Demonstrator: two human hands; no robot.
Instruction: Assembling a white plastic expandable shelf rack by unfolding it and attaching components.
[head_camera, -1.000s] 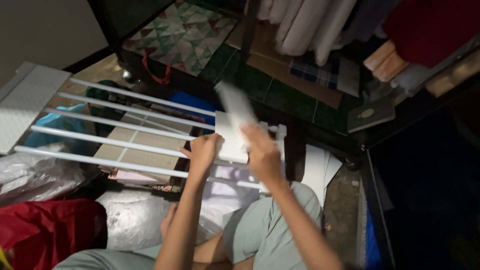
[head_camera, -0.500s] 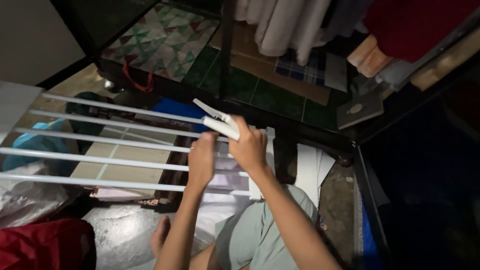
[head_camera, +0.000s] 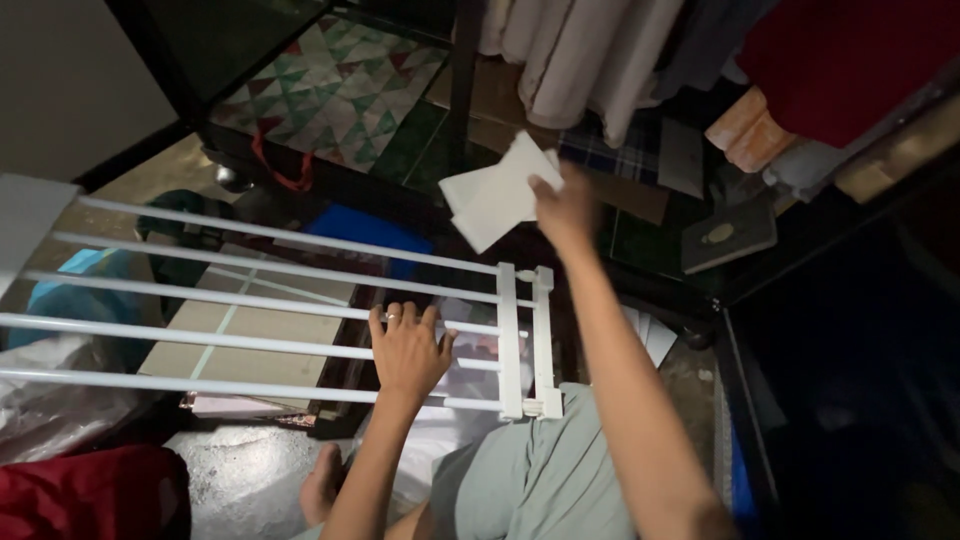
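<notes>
Right hand: raised at arm's length, fingers closed on the edge of a white folded cloth, which hangs in the air above the far side of the rack.
Left hand: lies flat and open, fingers spread on the rails of the white drying rack, gripping nothing.
Rack: level, across the person's lap.
Beyond: hanging garments, a patterned bag, a dark book.
Near left: red fabric.
</notes>
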